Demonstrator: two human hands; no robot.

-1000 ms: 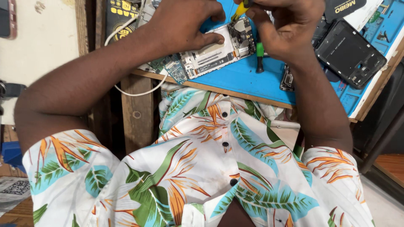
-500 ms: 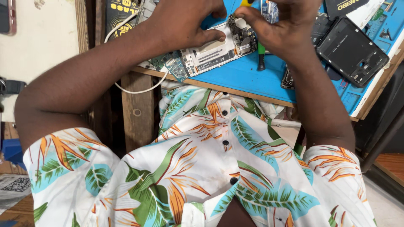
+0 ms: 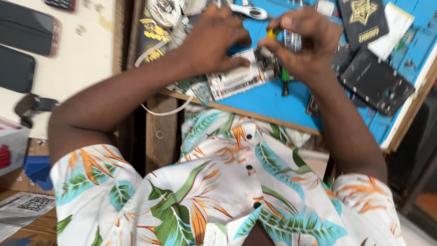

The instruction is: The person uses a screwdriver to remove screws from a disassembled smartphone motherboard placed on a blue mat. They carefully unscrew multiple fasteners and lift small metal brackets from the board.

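An opened phone [image 3: 241,77], its insides showing, lies on the blue mat [image 3: 268,102] at the near edge of the tabletop [image 3: 91,64], just above the person's floral shirt [image 3: 218,191]. The left hand [image 3: 211,38] presses down on its upper part, fingers curled over it, while the right hand [image 3: 302,41] pinches a yellow-tipped tool [image 3: 272,33] above the phone's right end. A black back cover [image 3: 375,82] lies to the right on the mat, scissors [image 3: 248,11] beyond the hands, and two dark phones [image 3: 25,45] rest well apart at far left
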